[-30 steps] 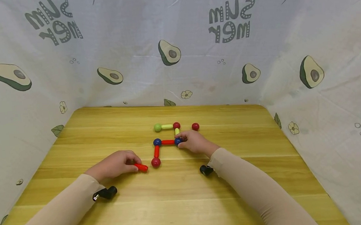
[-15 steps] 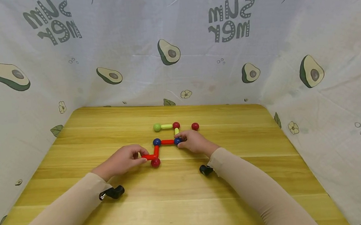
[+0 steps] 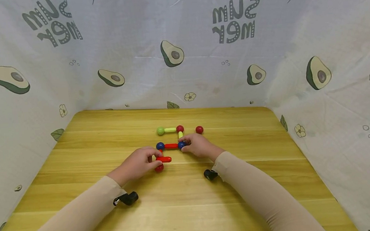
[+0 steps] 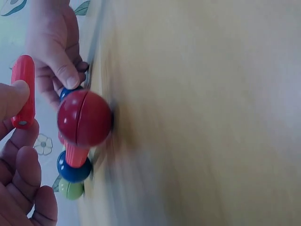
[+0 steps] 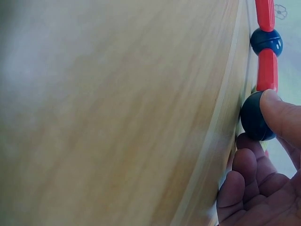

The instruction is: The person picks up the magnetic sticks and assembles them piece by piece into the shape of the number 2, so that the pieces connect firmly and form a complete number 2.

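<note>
My left hand (image 3: 138, 164) pinches a loose red rod (image 4: 24, 89) between thumb and fingers. It holds the rod raised over the near end of a chain of balls and rods, partly covering a red rod and a dark red ball (image 3: 158, 168). A blue ball (image 3: 160, 146) and a lying red rod (image 3: 171, 146) follow in the chain. Its other blue ball (image 5: 256, 117) is pinched by my right hand (image 3: 200, 145). From there a yellow-green rod (image 3: 180, 134) runs to a dark red ball (image 3: 180, 129), then another yellow-green rod (image 3: 170, 130) reaches a green ball (image 3: 160, 131).
A separate dark red ball (image 3: 199, 130) lies on the wooden table (image 3: 231, 126), right of the chain. Printed cloth (image 3: 201, 74) hangs behind and beside the table. Each wrist carries a small black camera (image 3: 129, 198).
My left hand has moved right and slightly away from me, carrying the red rod from left of the chain to over its near part. My right hand stays on the blue ball.
</note>
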Motion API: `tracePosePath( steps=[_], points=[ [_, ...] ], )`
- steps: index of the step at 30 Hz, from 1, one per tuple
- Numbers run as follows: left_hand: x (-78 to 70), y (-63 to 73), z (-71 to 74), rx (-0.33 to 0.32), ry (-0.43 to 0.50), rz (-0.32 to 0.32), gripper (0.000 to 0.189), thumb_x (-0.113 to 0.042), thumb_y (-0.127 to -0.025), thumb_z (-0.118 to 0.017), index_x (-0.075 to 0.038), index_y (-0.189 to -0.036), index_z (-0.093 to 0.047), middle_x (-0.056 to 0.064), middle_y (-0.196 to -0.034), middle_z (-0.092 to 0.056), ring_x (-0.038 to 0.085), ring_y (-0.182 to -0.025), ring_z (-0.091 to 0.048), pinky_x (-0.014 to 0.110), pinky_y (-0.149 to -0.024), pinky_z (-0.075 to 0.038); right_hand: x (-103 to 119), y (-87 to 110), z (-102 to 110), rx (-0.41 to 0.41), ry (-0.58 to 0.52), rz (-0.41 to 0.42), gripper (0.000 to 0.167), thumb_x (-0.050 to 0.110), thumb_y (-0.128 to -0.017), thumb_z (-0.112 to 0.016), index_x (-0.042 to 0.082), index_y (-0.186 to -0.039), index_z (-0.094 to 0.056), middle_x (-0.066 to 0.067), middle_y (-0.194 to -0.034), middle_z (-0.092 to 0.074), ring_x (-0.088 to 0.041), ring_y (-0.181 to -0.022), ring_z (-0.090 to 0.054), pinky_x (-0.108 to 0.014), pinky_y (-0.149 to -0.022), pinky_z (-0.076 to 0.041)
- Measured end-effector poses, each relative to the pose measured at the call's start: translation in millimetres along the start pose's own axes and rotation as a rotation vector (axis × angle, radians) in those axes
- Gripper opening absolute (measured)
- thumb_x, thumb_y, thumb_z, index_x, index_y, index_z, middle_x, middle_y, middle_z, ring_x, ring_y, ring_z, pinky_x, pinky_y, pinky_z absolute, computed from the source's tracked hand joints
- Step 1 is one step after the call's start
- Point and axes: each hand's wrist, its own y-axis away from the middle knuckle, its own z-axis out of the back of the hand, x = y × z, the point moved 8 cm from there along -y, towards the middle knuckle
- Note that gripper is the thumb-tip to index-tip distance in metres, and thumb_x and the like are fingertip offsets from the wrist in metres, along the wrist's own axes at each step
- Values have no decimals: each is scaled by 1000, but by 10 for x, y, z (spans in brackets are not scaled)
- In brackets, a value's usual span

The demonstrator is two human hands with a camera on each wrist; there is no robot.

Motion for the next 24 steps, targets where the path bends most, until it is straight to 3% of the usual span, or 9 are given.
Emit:
tracePosePath(
  steps=[9,17,24],
  points=[
    [-78,-40,-128,2,-32,-32,13,-20,-96,-78,-21,-109,-78,-9,-88,-66,14,-75,-53,26,-66,-46,1,-3,5,-5,7,8,42,22,-98,-77,22,-139,-70,-9,-131,-70,-26,-116,-63,-46,-112,-49],
    [-84,-52,-204,-16,-79,-24,13,-22,-95,-80,-19,-108,-78,-9,-97,-70,11,-84,-57,27,-79,-49,19,11,4,0,3,6,43,21,-98,-77,21,-140,-69,-10,-131,-70,-25,-115,-63,-47,-112,-49],
    [-82,-61,-233,-32,-103,-8,12,-23,-94,-81,-20,-105,-79,-9,-98,-71,11,-86,-57,31,-82,-51,32,18,13,-3,12,16,43,21,-97,-77,21,-140,-69,-11,-131,-71,-26,-117,-64,-47,-113,-49]
  ],
)
